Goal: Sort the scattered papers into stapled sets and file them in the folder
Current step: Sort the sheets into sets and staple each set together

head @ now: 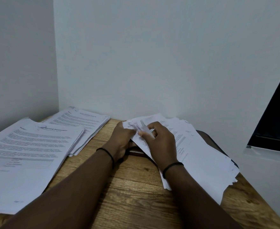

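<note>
Both hands meet at the top left corner of a thick, loose pile of papers (202, 156) on the right of the wooden table (132, 187). My left hand (122, 139) grips that corner from the left. My right hand (162, 141) pinches a small pale object (143, 128) against the same corner; blur hides what it is. A dark folder (207, 138) lies under the pile, its edge showing at the back right and beneath my left hand. Two sorted stacks lie on the left: a near stack (25, 156) and a far stack (79, 123).
The table stands in a corner, with white walls behind and to the left. A white surface (268, 171) with a dark slanted panel (278, 116) above it stands off the table's right edge. Bare wood shows between the stacks.
</note>
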